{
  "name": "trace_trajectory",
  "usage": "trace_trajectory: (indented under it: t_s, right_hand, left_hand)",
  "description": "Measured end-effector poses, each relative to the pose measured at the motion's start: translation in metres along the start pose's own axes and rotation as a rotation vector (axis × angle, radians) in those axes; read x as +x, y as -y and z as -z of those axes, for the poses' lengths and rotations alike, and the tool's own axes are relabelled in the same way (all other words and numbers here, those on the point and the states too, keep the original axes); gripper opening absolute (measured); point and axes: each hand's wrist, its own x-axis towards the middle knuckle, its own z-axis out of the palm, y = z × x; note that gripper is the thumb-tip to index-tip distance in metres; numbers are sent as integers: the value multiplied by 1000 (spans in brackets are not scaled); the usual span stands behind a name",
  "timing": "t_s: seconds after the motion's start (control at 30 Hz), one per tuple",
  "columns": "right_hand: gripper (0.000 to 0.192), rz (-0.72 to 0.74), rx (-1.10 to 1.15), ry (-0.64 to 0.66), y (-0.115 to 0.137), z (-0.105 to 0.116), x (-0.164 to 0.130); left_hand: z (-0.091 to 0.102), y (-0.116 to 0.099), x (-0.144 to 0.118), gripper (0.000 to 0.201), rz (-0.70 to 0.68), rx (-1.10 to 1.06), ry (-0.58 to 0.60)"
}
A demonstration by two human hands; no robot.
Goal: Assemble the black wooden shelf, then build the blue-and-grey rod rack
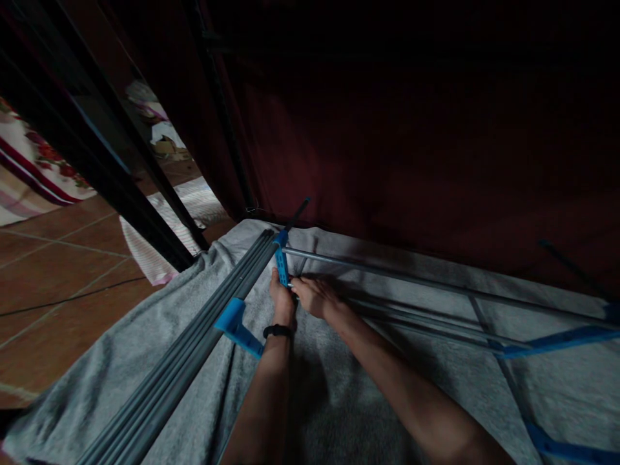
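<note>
My left hand (281, 298), with a black band at the wrist, is closed around the lower end of a blue plastic bracket (281, 259). Beside it, the fingers of my right hand (312, 295) pinch a thin metal rod (416, 318) at its end, close against that bracket. Whether the rod tip sits inside a hole there, I cannot tell. A longer grey tube (387, 271) runs from the bracket's upper part to the right. Another blue bracket (557, 341) lies at the rods' far right end.
Several grey tubes (194, 342) lie bundled on the left, with a blue angled piece (232, 316) across them. Beneath everything spreads a grey blanket (145, 349). A dark red curtain (387, 161) and black metal posts (150, 168) stand behind; tiled floor (62, 297) shows at left.
</note>
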Motion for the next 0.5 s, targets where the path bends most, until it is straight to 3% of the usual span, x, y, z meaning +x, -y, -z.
trace_trajectory:
  t_s: [0.5]
  right_hand:
    - [34,-55,66,23,-1,-1,10]
  left_hand:
    - [1,9,1,40,-47,-2,8]
